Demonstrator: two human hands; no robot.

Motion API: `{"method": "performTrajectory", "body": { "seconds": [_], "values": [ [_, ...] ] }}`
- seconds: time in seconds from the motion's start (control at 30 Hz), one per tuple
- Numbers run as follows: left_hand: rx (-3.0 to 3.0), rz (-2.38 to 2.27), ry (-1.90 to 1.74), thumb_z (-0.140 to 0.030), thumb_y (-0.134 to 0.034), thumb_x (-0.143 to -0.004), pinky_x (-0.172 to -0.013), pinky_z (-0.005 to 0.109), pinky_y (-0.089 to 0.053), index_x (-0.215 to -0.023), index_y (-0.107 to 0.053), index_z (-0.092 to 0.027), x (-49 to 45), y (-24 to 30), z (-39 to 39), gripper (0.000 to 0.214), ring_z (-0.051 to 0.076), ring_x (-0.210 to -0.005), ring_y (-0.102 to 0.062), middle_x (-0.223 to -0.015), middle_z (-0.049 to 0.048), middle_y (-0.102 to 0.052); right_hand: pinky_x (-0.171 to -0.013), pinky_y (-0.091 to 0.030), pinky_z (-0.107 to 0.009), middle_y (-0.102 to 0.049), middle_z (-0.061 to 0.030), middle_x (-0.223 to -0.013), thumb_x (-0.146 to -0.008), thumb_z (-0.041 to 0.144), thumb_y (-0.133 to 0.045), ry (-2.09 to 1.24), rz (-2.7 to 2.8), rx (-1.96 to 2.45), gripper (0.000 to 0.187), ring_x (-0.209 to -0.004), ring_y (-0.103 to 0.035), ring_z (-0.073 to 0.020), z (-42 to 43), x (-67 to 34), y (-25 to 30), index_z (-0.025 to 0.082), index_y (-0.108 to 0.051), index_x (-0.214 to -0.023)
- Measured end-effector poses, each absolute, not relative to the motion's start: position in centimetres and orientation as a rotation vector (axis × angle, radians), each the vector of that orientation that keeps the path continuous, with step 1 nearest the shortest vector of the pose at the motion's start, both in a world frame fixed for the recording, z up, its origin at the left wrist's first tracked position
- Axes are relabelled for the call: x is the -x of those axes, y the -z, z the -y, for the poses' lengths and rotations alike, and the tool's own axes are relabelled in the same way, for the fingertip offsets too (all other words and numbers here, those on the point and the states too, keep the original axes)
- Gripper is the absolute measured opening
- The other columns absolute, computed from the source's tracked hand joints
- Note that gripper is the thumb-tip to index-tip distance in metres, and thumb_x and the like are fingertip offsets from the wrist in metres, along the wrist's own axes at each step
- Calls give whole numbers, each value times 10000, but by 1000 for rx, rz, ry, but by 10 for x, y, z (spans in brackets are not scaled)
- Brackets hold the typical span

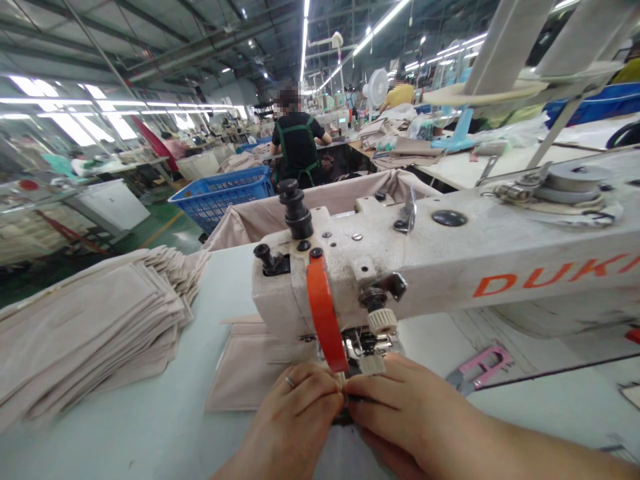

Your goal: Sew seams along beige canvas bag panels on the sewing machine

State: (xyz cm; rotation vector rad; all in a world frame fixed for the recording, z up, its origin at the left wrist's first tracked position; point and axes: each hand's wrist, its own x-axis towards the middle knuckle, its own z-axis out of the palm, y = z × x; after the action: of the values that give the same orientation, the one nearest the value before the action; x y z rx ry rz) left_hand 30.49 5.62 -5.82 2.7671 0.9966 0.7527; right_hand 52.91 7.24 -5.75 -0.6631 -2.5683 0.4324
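Workpiece: a beige fabric piece is laid flat on the pale table, its near edge fed under the presser foot of the sewing machine.
Handling: the cloth is judged light, limp and easily creased; it is likely to slide readily on the smooth table, so it is best held by its edge, close to the needle, with flat fingertips on both sides of the seam line.
Left hand: fingers are pressed together and curled down, pinching the fabric edge just left of the presser foot; 1 ring is seen on a finger.
Right hand: fingers are drawn together and pressed onto the same edge, touching the left hand's fingertips directly in front of the foot.
Position: most of the piece extends away to the left of the hands, behind the orange guard; the pinched part is hidden under the fingers.
Surroundings: 1 stack of similar beige pieces is kept well apart on the left; pink thread snips are lying near the right hand.
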Motion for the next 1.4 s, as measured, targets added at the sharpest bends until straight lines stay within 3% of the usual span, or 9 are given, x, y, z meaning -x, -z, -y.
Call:
{"method": "performTrajectory", "body": {
  "seconds": [0.17, 0.33, 0.5, 0.7, 0.9, 1.13, 1.4],
  "values": [
    [-2649, -1016, -914, -172, -486, -1025, -884, 243, -545, -975, -677, -192, -304, 61, -57, 199, 130, -887, -689, -943, 2, -741, -880, -477, -346, -699, -57, -1022, -985, 173, -543, -341, 2607, 683, 145, -963, -612, -193, -71, -529, 60, 204, -665, -1058],
    [-2674, -1033, -735, -125, -472, -997, -810, 269, -591, -970, -691, -230, -302, 62, -58, 245, 149, -875, -708, -930, 13, -743, -758, -472, -325, -681, -36, -966, -995, 270, -570, -155, 2611, 571, 117, -852, -591, -183, -78, -527, 81, 204, -656, -949],
    [-2696, -1008, -673, -180, -550, -987, -783, 329, -614, -1038, -679, -190, -297, 62, -58, 139, 172, -909, -714, -1010, 41, -738, -690, -448, -339, -706, 3, -1036, -1012, 205, -526, -88, 2549, 564, 125, -817, -596, -175, -79, -524, 90, 208, -637, -955],
    [-2688, -1063, -668, -64, -417, -988, -816, 178, -586, -1053, -659, -210, -299, 57, -61, 290, 116, -924, -718, -1001, 15, -757, -745, -489, -348, -729, 2, -1119, -949, 298, -603, -132, 2543, 639, 142, -866, -643, -193, -77, -526, 85, 212, -658, -1048],
    [-2773, -1132, -701, -60, -407, -976, -894, 289, -581, -1017, -660, -209, -300, 55, -77, 297, 163, -913, -721, -995, 26, -764, -916, -511, -406, -704, -86, -1205, -821, 293, -692, -364, 2554, 769, 395, -1037, -634, -284, -79, -524, 75, 145, -673, -1186],
    [-2697, -1228, -695, -84, -494, -960, -791, 266, -582, -922, -703, -237, -295, 60, -96, 262, 162, -831, -735, -894, -12, -781, -949, -516, -442, -689, -135, -1224, -773, 309, -732, -427, 2505, 818, 383, -1037, -631, -317, -81, -521, 75, 130, -721, -1113],
    [-2704, -1395, -553, -76, -523, -908, -725, 303, -552, -776, -714, -206, -286, 73, -107, 266, 208, -787, -704, -790, 37, -752, -935, -521, -456, -698, -130, -1204, -786, 313, -720, -403, 2514, 866, 348, -1020, -634, -319, -78, -518, 76, 145, -726, -1091]
  ]
}}
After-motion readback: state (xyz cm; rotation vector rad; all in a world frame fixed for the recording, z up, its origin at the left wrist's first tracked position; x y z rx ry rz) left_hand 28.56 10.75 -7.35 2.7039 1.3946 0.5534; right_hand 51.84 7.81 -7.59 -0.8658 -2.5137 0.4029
